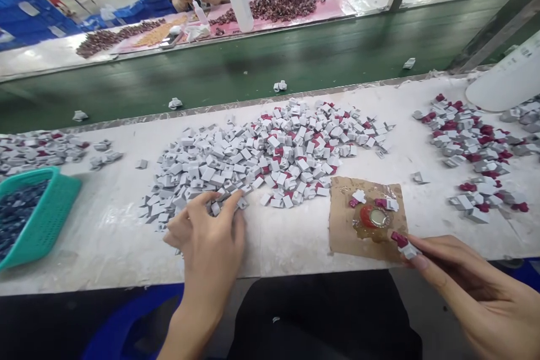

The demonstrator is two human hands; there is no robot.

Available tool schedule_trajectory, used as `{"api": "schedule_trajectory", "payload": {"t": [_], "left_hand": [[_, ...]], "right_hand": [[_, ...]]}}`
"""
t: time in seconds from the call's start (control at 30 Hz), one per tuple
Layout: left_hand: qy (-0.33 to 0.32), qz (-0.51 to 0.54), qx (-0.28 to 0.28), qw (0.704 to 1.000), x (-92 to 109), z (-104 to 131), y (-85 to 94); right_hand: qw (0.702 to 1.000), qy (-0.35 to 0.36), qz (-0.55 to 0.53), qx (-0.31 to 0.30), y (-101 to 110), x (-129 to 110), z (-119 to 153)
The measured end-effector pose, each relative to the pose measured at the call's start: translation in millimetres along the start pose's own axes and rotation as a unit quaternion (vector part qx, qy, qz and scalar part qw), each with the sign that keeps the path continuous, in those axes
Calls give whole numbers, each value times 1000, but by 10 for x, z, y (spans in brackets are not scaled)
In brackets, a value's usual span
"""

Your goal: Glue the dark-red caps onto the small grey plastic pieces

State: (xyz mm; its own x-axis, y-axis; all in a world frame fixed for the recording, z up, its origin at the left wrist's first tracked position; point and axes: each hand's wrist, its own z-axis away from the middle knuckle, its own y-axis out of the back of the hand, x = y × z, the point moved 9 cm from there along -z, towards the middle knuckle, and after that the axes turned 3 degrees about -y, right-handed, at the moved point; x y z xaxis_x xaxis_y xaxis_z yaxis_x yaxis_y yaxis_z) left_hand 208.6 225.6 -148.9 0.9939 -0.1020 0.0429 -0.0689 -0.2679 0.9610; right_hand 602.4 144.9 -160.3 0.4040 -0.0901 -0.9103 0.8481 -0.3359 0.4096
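Right fingers (441, 284) have the maroon-and-grey piece (407, 248) pinched by its grey end near the cardboard (346, 225), so I'd go light, while left fingers (230, 209) curl at the pile (236, 152), grip unclear tbh.

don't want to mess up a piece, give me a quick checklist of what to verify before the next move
1. Small light-grey and maroon plastic piece held by the right hand: ok, pinched between thumb and fingers.
2. Left hand at the heap of small light-grey plastic blocks: ok, its fingertips are at the near edge.
3. Block firmly gripped in that hand: cannot tell.
4. Red round cap with a silvery middle on the square of brown cardboard: ok.
5. Cardboard dry around the cap: not ok, a wet patch surrounds it.
6. Cardboard free of other pieces: not ok, two grey-and-maroon ones lie beyond the cap.
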Motion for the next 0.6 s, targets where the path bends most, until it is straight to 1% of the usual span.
{"api": "schedule_trajectory", "payload": {"t": [0.1, 0.17, 0.27, 0.37, 0.5, 0.53, 0.6], "left_hand": [[-3, -21, -15, 1000, -16, -47, -15], [-15, -15, -6, 1000, -7, -85, 4], [-48, 12, -3, 999, 22, -141, 8], [-68, 48, 9, 997, 45, -174, 11], [-60, 114, 15, 992, 45, -162, -28], [-62, 125, 13, 990, 49, -152, -44], [-74, 135, 28, 988, 72, -127, -38]], "right_hand": [[1000, 4, -9, 1, -14, -48, -35], [1000, 12, -9, -1, -31, -90, -57], [1000, 20, -4, 6, -45, -127, -71], [999, 20, 8, 27, -49, -139, -71], [998, 33, 27, 45, -79, -189, -79], [998, 38, 27, 44, -93, -203, -83], [998, 44, 24, 39, -115, -219, -89]]}}
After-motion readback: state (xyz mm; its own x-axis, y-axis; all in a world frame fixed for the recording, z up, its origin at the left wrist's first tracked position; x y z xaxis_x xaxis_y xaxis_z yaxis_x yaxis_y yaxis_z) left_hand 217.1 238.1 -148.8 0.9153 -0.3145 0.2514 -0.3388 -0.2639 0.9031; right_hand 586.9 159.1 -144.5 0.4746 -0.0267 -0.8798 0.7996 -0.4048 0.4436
